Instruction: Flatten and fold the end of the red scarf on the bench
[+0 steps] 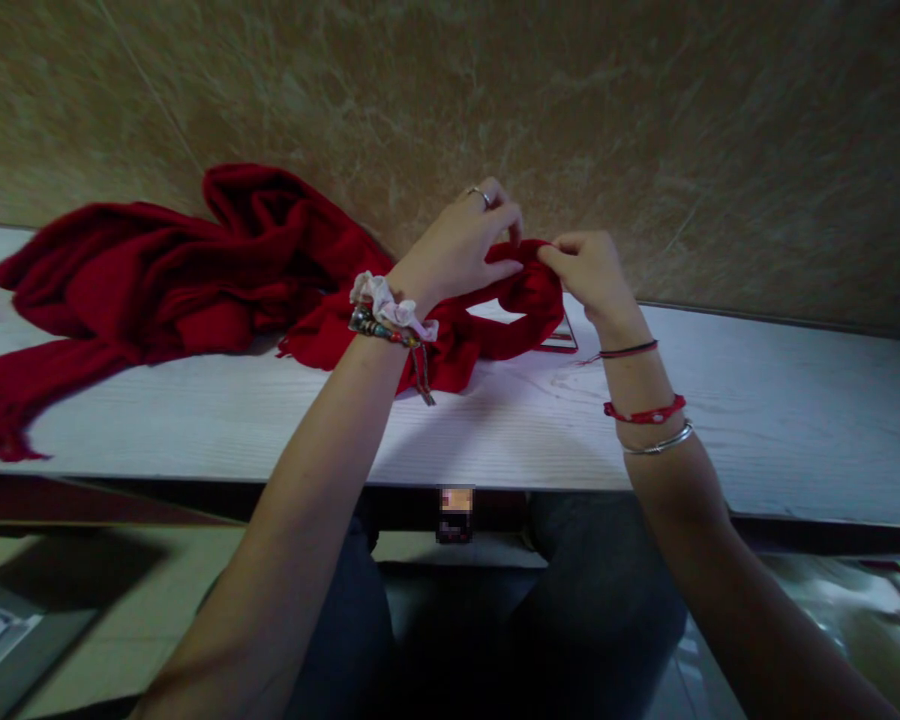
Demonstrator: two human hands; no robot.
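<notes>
A red fringed scarf [165, 285] lies bunched on a white wood-grain table, its right part curved into a loop. Over the left side of that loop is my left hand [465, 240], fingers bent and thumb apart from them, with red cloth showing in the gap. The thumb appears to rest against the cloth. On the loop's far right side, my right hand [589, 265] pinches the scarf's edge between thumb and fingers. Some of its fingertips are hidden behind the cloth. Partly covered by the loop is a flat, dark-red-edged item [562, 342] whose kind I cannot make out.
A brown marbled wall [345, 90] rises directly behind the narrow table [525, 430]. The person's legs [600, 590] are under the front edge. At the lower left stands a grey box-like object [30, 650], and blurred clear plastic [840, 610] shows at the lower right.
</notes>
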